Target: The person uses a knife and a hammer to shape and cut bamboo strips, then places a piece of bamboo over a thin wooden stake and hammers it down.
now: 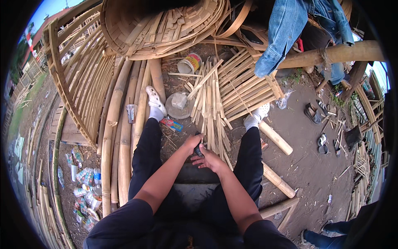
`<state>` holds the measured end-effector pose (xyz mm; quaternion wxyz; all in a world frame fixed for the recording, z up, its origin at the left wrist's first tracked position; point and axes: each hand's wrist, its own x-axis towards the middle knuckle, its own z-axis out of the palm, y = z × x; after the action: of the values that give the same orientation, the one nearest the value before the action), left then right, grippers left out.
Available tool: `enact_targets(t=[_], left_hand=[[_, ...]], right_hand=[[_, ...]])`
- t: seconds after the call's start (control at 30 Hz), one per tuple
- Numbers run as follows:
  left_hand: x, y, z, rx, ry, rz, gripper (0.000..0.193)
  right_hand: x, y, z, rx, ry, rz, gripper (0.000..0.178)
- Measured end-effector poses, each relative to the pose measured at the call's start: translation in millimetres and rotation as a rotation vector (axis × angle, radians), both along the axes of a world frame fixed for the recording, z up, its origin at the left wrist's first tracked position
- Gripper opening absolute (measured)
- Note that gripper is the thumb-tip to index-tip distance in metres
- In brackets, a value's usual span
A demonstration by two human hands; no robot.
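Observation:
My two hands meet in front of my lap, between my knees. My left hand is closed on a small dark object, whose exact kind I cannot make out. From the other side my right hand grips its lower end, thumb along it and fingers loosely curled below. Just beyond my hands lies a loose bundle of split bamboo strips, its near ends close to my right hand. A flat grey stone with a pale block on it sits past my left hand, near my shoe.
Bamboo poles run along my left, with a paper cup on them. A slatted bamboo panel lies ahead, below a large woven basket. Plastic litter is at left, sandals at right. Another person's denim-clad leg shows ahead.

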<state>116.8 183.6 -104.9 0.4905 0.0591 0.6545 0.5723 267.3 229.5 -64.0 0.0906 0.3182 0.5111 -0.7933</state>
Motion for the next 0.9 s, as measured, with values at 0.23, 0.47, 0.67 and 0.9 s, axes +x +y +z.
enact_targets(t=[0.23,0.47,0.67,0.9], left_hand=[[-2.8,-4.0,-8.2,-0.135,0.195,-0.321,0.053],[-91.4,-29.1,9.0,-0.680,0.613,-0.867,0.069],[-150.6,-107.2,-30.3,-1.168,1.366,-0.609,0.045],[-201.9,-98.0,-20.7,-0.724,1.454,-0.383,0.024]], right_hand=[[-2.2,-2.5,6.8,0.148,-0.017,0.029,0.050],[-3.5,27.0,-12.8,0.002,-0.139,-0.130,0.028],[-2.9,31.0,-6.4,0.039,-0.200,-0.030,0.031],[-10.9,30.6,-1.2,0.062,-0.188,-0.034,0.032]])
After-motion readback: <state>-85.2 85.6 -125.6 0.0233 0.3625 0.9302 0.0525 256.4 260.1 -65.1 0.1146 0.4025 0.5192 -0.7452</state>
